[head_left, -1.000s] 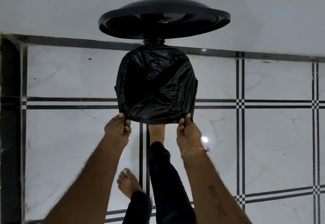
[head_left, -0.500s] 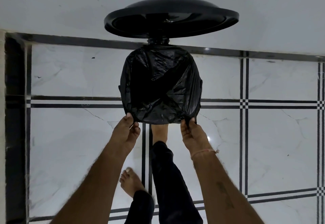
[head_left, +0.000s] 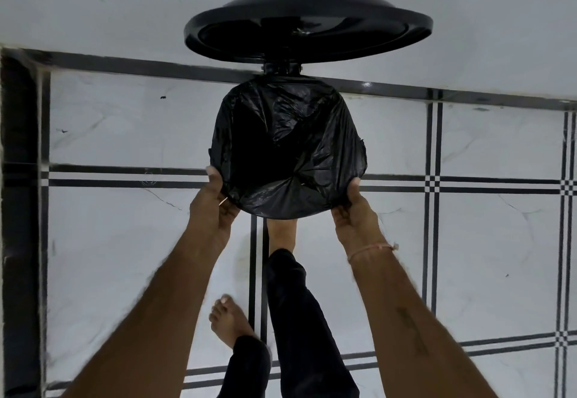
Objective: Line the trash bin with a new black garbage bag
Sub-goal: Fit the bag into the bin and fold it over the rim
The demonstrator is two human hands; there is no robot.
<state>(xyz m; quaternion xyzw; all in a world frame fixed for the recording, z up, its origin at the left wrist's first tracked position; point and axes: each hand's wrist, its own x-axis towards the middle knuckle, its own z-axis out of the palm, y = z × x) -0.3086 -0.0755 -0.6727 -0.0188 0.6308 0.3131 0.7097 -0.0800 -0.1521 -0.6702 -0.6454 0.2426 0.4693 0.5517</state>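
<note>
- The tiled floor [head_left: 103,272], white with dark banding, is seen to fill the lower view, and a pale wall [head_left: 93,1] is met along the far edge.
- The trash bin [head_left: 287,210] is set on the floor against that wall, straight ahead of the person; almost all of it is hidden under the bag, and only its near curve is judged to show.
- The lid [head_left: 307,24] is held raised behind the bin, tilted back towards the wall.
- The black garbage bag [head_left: 287,148] is draped over the bin's mouth, its film crumpled and sunk into the opening.
- The left hand [head_left: 212,207] is closed on the bag's edge at the near left of the rim; the right hand [head_left: 354,213] is clamped likewise at the near right.
- Both hands are about equally near; the unsecured edge is judged to lie beyond the fingers, towards the lid hinge, so the hem would have to be drawn outward and down round the rim.
- A bare foot [head_left: 231,319] is planted just behind the bin's near side.
</note>
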